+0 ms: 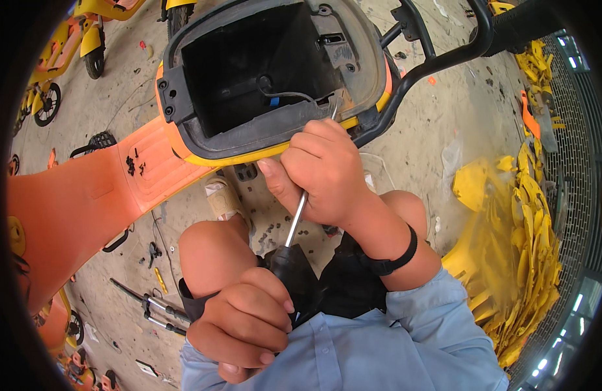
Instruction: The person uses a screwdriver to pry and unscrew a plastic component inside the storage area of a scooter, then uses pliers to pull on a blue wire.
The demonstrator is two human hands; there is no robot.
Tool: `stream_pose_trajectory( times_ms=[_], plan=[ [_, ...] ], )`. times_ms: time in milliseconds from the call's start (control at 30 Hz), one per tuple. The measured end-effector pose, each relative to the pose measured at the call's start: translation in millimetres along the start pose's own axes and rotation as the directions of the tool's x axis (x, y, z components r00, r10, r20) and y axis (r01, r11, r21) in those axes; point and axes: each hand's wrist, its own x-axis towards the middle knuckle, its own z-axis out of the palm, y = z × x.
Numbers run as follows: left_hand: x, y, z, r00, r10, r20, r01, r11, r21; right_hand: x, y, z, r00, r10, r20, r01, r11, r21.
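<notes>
A long screwdriver (296, 222) with a bright metal shaft and black handle slants up from my lap to the scooter's open seat compartment (249, 140). My left hand (245, 319) is curled in a fist around the handle, low in front of my shirt. Farther up, my right hand (324, 166) wraps the shaft near the compartment's near rim. A thin metal end shows past its knuckles, by the right corner of the rim. Whether the tip touches anything there is unclear. Inside the black box lie a loose cable (285, 93) and a small blue piece.
The scooter's orange footboard (161, 163) stretches left, with small black screws (130, 165) on it. A black tubular rail (438, 65) rises at the right. Yellow panels (522, 274) are piled at right. Fork tubes (154, 309) and small black parts lie on the floor.
</notes>
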Motion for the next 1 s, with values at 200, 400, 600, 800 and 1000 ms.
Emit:
stream_pose_trajectory(
  times_ms=[200, 400, 600, 800, 1000],
  plan=[
    [3.8, -1.8, -3.9, 0.999, -0.027, -0.02, 0.027, 0.999, 0.023, -1.4, 3.1, 2.1, 1.0, -0.012, -0.029, 0.013, 1.0, 0.013],
    [3.5, -3.1, -4.1, 0.999, -0.033, 0.027, 0.032, 0.999, 0.015, -1.2, 4.5, -0.1, 0.999, -0.039, -0.027, 0.038, 0.999, -0.019],
    [2.2, -5.3, -3.7, 0.993, -0.009, 0.117, 0.007, 1.0, 0.012, -2.4, 6.7, -0.8, 0.998, -0.04, -0.05, 0.04, 0.999, 0.002],
    [-1.4, 0.3, -2.6, 0.99, -0.05, 0.135, 0.05, 0.999, 0.006, -6.0, -0.4, -2.9, 1.0, 0.004, -0.021, -0.003, 0.999, 0.033],
    [-2.8, -1.8, 2.8, 0.999, -0.037, 0.003, 0.037, 0.999, 0.033, -5.0, -2.9, -3.5, 1.0, 0.003, 0.0, -0.003, 1.0, -0.023]
  ],
)
